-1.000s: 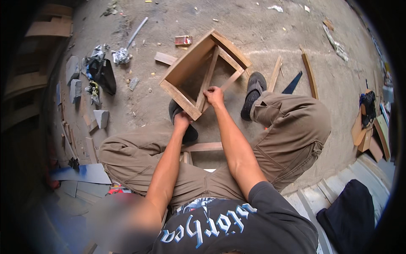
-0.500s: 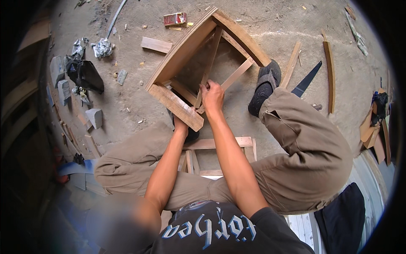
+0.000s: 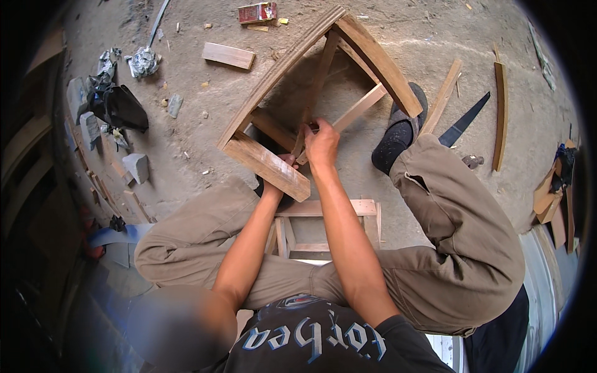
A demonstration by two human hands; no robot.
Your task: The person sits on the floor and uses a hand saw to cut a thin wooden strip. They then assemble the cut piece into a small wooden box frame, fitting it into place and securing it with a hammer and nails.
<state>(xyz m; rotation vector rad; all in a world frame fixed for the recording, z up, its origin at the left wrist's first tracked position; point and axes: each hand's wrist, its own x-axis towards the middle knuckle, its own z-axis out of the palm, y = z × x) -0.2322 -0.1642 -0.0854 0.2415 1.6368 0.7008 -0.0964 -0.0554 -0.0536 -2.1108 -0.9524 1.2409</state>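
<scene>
A stool-like wooden frame (image 3: 382, 65) stands tilted on the ground in front of me, its thick legs joined by rails and a slanting wooden strip (image 3: 321, 74). My left hand (image 3: 273, 188) reaches behind the nearest leg (image 3: 267, 166). Its fingertips show beyond that leg, closed at the strip's lower end, and the rest of them is hidden. Against the same strip, a little higher, my right hand (image 3: 323, 146) has its thumb and fingers pinched together. Whatever is between those fingertips is too small to make out.
Between my legs lies a smaller wooden frame (image 3: 305, 208). A dark saw blade (image 3: 465, 120) and wood strips (image 3: 501, 118) lie by my right foot. Beyond are a wood block (image 3: 229, 55) and red box (image 3: 257, 12); a black bag (image 3: 118, 105) and stones are at left.
The wooden frame has tipped and turned slightly, so its panel's inner face shows less. Both hands moved with it, and my right fingers shifted their pinch. The whole view has also shifted a little.
</scene>
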